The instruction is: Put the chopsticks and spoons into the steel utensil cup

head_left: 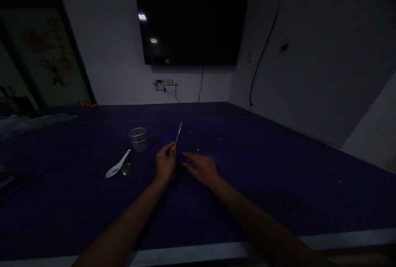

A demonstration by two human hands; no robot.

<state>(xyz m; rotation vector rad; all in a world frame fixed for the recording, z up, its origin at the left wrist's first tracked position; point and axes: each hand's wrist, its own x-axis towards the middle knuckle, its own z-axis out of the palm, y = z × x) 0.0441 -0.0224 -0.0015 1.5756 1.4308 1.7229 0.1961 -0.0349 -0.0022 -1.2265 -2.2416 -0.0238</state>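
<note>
My left hand (166,160) is closed around a small bundle above the dark blue table. From its top sticks up a slim, shiny silver utensil (178,132), whose kind I cannot make out. Below the palm, the ends of several thin brown sticks (172,176) show, perhaps chopsticks; my fingers hide their middle. My right hand (202,168) hovers just to the right, thumb and fingers apart, holding nothing. Left of my left hand stands a silver metal cup (139,139). In front of it lie a white soup spoon (116,169) and a metal spoon (126,169), partly covered by the white one.
The broad blue tabletop (278,168) carries scattered white specks. Crumpled clear plastic (34,123) lies at the far left. At the back, a dark television (194,28) hangs on the wall above sockets (167,83) with cords. The room is dim.
</note>
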